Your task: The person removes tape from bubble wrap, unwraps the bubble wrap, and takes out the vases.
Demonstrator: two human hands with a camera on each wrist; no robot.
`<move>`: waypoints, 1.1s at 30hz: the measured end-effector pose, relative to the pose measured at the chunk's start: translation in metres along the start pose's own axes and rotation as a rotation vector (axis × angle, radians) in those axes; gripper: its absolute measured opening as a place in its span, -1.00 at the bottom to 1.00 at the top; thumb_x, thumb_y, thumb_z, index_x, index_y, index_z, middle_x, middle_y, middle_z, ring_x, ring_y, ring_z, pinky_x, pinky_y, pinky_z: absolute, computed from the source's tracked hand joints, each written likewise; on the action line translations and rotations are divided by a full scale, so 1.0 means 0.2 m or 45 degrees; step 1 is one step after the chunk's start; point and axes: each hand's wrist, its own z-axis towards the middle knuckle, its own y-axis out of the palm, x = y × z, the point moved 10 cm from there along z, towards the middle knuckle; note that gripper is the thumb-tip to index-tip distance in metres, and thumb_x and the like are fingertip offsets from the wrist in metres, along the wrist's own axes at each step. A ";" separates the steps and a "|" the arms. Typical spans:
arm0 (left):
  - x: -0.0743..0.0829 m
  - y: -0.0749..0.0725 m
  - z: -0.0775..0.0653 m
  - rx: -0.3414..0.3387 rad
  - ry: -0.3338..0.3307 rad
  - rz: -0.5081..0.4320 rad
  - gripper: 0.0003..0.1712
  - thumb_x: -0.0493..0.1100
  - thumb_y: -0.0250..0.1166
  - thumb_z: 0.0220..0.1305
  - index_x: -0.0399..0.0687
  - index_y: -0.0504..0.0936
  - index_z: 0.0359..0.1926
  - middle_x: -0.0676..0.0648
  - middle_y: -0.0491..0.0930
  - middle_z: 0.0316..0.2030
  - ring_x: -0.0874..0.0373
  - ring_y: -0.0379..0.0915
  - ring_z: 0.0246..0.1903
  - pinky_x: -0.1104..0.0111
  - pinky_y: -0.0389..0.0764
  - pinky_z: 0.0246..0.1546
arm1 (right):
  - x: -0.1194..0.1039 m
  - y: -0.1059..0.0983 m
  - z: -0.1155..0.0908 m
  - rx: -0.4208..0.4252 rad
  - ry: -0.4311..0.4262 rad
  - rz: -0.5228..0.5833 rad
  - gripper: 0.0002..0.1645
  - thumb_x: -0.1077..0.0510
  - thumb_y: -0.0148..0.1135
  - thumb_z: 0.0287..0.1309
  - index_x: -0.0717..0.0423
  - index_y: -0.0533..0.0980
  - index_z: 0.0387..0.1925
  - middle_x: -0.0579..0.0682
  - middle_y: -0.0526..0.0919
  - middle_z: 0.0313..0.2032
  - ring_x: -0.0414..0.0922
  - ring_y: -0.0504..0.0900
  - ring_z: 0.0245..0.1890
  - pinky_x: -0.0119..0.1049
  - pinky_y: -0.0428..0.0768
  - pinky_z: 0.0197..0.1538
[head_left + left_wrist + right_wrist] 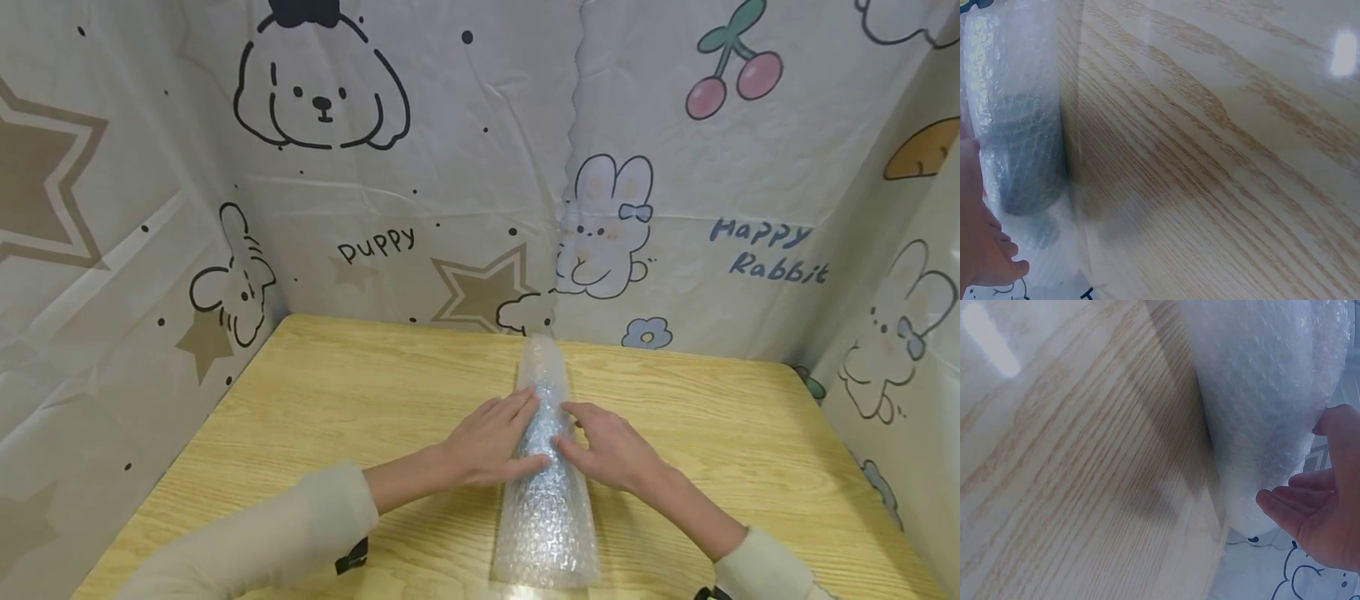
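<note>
A long roll of bubble wrap [546, 521] lies on the table, pointing away from me. Through its layers the left wrist view shows a dark, cylinder-like thing [1027, 162], its details blurred by the plastic. My left hand [491, 437] rests on the roll's left side, fingers fairly straight and thumb lying over the top. On the other side, my right hand [611, 442] touches the wrap with its fingertips, the fingers slightly bent and spread. In the right wrist view the wrap [1260, 406] bulges beside the thumb and fingers.
The table [360, 375] has a yellow wood-grain top. A printed cloth [465, 167] with cartoon animals and stars hangs behind it and along both sides. The roll's far end reaches close to the table's back edge.
</note>
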 end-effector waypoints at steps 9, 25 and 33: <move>0.02 0.01 0.02 0.000 0.016 0.072 0.03 0.46 -0.32 0.22 -0.25 -0.10 0.40 -0.19 -0.18 0.40 0.00 -0.22 0.36 0.16 -0.06 0.30 | -0.01 0.01 0.01 0.006 0.001 -0.012 -0.32 -0.14 0.08 0.19 0.25 0.35 0.19 0.10 0.57 -0.03 -0.06 0.57 -0.10 -0.14 0.53 -0.05; 0.07 0.02 0.06 -0.007 0.072 0.124 0.03 0.47 -0.41 0.22 -0.26 -0.04 0.39 -0.21 -0.11 0.39 -0.01 -0.16 0.35 0.17 -0.03 0.30 | -0.05 -0.05 0.04 0.047 -0.056 -0.111 -0.55 0.18 0.12 0.03 0.28 0.53 -0.01 -0.12 0.59 -0.51 -0.36 0.32 -0.72 -0.49 0.37 -0.63; 0.07 0.02 0.07 0.006 0.077 0.114 0.03 0.47 -0.39 0.22 -0.27 -0.02 0.39 -0.21 -0.08 0.38 0.00 -0.16 0.35 0.19 0.00 0.29 | -0.10 -0.08 0.04 0.152 -0.180 -0.315 -0.70 0.23 0.17 0.06 0.28 0.57 -0.15 -0.05 0.61 -0.56 -0.31 0.43 -0.68 -0.47 0.46 -0.60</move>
